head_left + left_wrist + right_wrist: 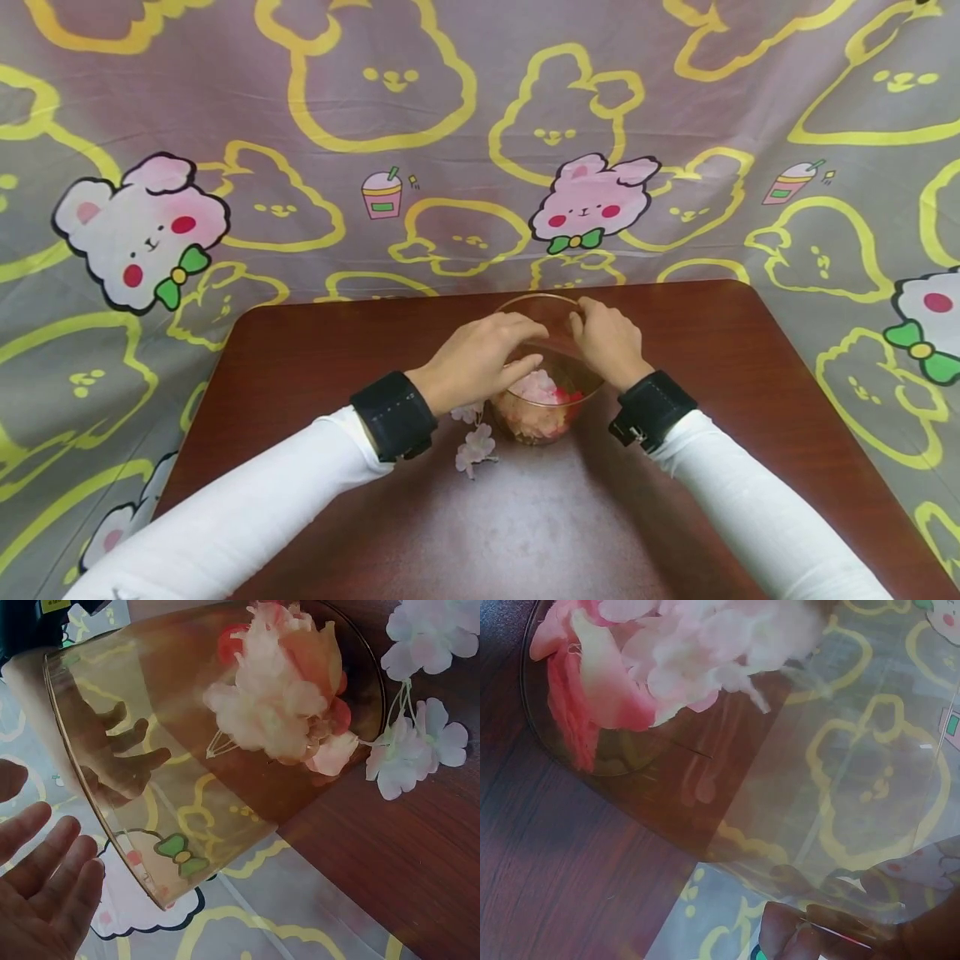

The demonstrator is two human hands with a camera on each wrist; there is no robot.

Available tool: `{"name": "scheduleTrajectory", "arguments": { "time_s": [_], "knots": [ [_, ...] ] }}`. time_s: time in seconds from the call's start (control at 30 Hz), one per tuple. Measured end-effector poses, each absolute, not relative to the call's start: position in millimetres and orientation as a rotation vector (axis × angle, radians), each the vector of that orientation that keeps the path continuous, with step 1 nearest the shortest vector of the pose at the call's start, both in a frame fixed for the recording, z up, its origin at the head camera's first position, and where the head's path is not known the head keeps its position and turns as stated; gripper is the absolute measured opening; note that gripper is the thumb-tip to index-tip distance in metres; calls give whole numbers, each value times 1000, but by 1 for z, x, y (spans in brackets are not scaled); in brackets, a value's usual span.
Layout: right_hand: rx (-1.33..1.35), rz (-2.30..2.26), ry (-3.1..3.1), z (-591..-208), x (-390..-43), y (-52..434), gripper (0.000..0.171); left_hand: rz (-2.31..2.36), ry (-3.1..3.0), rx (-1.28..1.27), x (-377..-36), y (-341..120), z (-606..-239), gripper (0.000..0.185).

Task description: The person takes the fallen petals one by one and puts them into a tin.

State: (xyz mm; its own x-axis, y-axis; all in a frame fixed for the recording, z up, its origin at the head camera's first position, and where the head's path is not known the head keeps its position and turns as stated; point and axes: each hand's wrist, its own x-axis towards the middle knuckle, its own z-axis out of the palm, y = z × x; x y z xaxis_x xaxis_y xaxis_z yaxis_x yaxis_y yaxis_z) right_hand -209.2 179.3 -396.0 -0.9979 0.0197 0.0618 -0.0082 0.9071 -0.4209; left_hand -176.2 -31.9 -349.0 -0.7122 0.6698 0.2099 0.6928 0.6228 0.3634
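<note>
A clear amber glass vase (522,429) stands on the table between the two hands. Pink, white and red artificial flowers (536,386) lie low inside it, seen through its wall in both wrist views. My left hand (483,354) hovers at the vase's left rim with fingers spread and nothing in them; the left wrist view shows its fingers (56,862) apart from the glass. On the right side of the rim, my right hand (609,337) pinches the edge between thumb and fingers (787,930). Pale pink blossoms (476,450) lie on the table beside the vase, left of its base.
The dark red-brown table (337,358) has rounded back corners. Behind and around it hangs a grey-pink curtain (480,179) printed with yellow outlines and cartoon animals. Black straps (393,415) circle both wrists over white sleeves (285,483).
</note>
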Motion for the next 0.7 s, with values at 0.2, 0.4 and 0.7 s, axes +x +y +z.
{"name": "scheduleTrajectory", "arguments": {
  "time_s": [0.2,0.4,0.7],
  "knots": [
    [-14,655,-3010,-396,-209,178,23,-658,-2750,-1126,-176,-37,-348,39],
    [-7,662,-3010,-396,-209,179,22,-661,-2721,-1066,-179,-43,-344,36],
    [9,667,-2999,-396,-209,180,23,-666,-2675,-886,-191,-66,-354,30]
  ]
}}
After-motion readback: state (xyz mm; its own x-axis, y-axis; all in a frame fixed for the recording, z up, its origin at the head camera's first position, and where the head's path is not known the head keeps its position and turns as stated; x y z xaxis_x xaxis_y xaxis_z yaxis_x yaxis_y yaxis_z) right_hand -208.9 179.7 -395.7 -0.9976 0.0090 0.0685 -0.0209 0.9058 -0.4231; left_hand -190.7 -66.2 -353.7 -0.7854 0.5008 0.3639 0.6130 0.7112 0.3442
